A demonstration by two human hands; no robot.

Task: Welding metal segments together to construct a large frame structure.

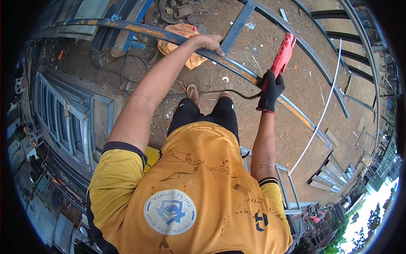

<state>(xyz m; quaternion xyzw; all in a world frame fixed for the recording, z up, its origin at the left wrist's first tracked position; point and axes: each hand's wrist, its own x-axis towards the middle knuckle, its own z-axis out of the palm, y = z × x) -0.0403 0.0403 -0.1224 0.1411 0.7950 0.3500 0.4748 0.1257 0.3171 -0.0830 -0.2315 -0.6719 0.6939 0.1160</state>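
Observation:
A long steel bar (237,67) with orange, rusty-looking stretches runs across in front of me, part of a welded frame. My bare left hand (209,42) is closed over this bar, right where a short dark crosspiece (237,29) joins it. In a black knitted glove, my right hand (271,89) grips a red welding electrode holder (283,53), its head pointing up and away. A dark cable (237,94) trails from the holder's lower end toward my feet. The gloved hand is over the bar; whether it touches it I cannot tell. No electrode shows clearly in the holder.
An orange-yellow sack (192,62) lies on the dirt floor beyond the bar. Welded metal frames (63,114) stand at the left. Flat metal pieces (332,173) lie at the lower right. A thin white strip (321,114) slants across the right side. Cables and scraps litter the floor.

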